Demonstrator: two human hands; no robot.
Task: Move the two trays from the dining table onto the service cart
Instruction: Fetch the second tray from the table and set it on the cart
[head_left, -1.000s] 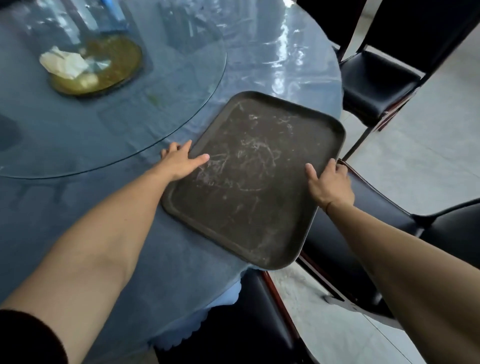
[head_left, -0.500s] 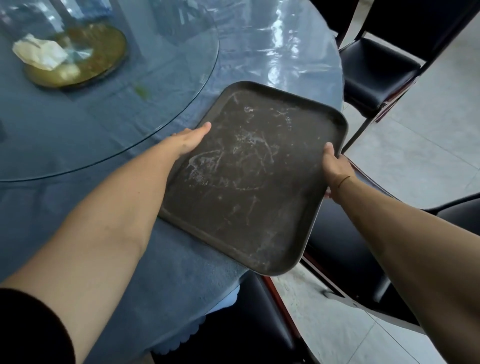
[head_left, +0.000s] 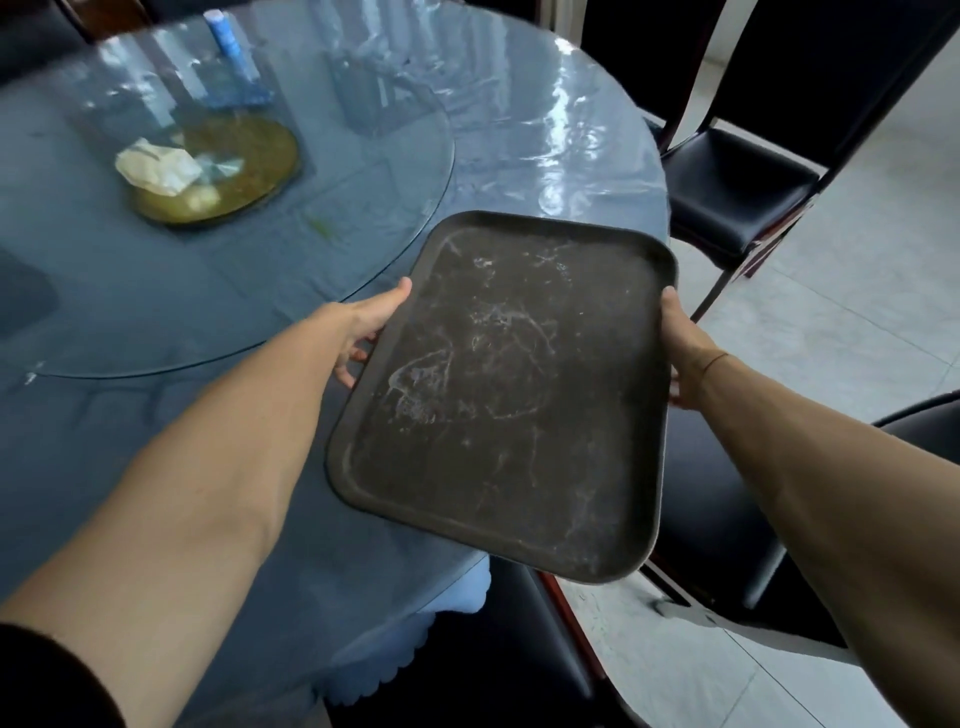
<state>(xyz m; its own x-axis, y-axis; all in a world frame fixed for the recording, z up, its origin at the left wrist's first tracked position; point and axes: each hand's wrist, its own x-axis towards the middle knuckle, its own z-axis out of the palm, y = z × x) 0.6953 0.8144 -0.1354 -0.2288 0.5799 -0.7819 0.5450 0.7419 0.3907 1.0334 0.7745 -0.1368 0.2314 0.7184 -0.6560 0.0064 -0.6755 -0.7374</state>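
A dark scuffed rectangular tray (head_left: 509, 395) hangs in the air above the near right edge of the round dining table (head_left: 156, 467), tilted a little. My left hand (head_left: 363, 332) grips its left long edge, thumb on top and fingers underneath. My right hand (head_left: 685, 353) grips the right long edge the same way. A dark shape (head_left: 21, 301) at the far left edge of the table may be a second tray; I cannot tell. No service cart is in view.
A glass turntable (head_left: 311, 249) covers the table's middle, with a dirty plate (head_left: 218, 171) holding crumpled tissue and a blue-capped bottle (head_left: 228, 47) behind it. Black chairs stand at the right (head_left: 737, 192), the lower right (head_left: 717, 530) and below the tray (head_left: 493, 665). Tiled floor (head_left: 857, 312) lies to the right.
Both hands closed on the tray's long edges and lifted it off the table. The tray now hangs nearer to me and over the table's edge.
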